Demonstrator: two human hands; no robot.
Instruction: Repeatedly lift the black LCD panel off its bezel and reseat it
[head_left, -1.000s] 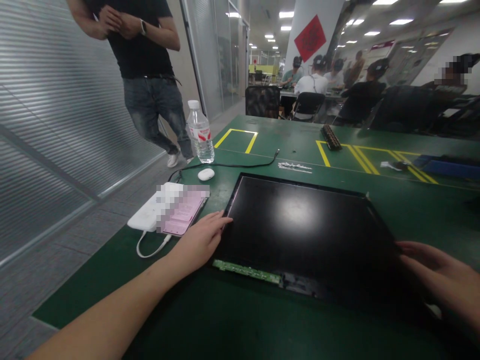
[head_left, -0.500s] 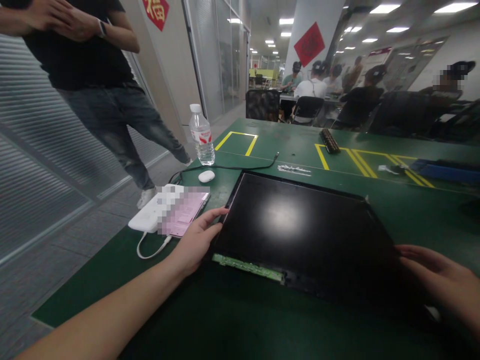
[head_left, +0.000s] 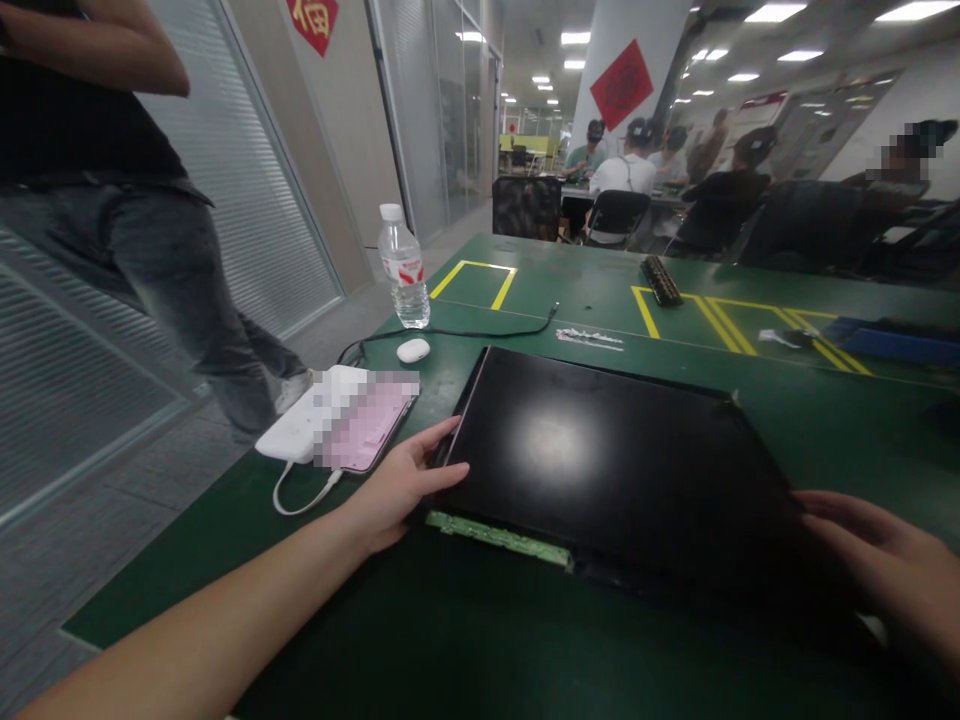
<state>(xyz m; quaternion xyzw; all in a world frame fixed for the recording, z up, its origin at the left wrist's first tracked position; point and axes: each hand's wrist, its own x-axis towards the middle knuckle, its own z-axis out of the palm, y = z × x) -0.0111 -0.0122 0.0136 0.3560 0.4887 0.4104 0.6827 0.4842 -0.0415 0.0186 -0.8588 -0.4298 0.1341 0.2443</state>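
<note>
A black LCD screen panel [head_left: 622,440] lies face up over a dark frame, with a ceiling light reflected on its surface. My left hand [head_left: 409,480] grips its left edge, the thumb resting on top of the face and the fingers along the side. At the right edge, my right hand [head_left: 877,535] holds the panel with its fingers; part of that grip is lost in shadow. A thin green circuit board strip [head_left: 499,538] sticks out along the panel's near edge. Its underside is hidden.
On the green table [head_left: 172,590], a white power bank [head_left: 300,415] and a phone [head_left: 375,420] lie left. Beyond are a white earbud case [head_left: 413,350], water bottle [head_left: 405,270], black cable [head_left: 480,331] and dark ridged strip [head_left: 660,281]. A person [head_left: 97,120] stands beside the table.
The left side of the panel has risen slightly, and my left thumb now rests on its face. My right hand has barely moved. The standing person has shifted left.
</note>
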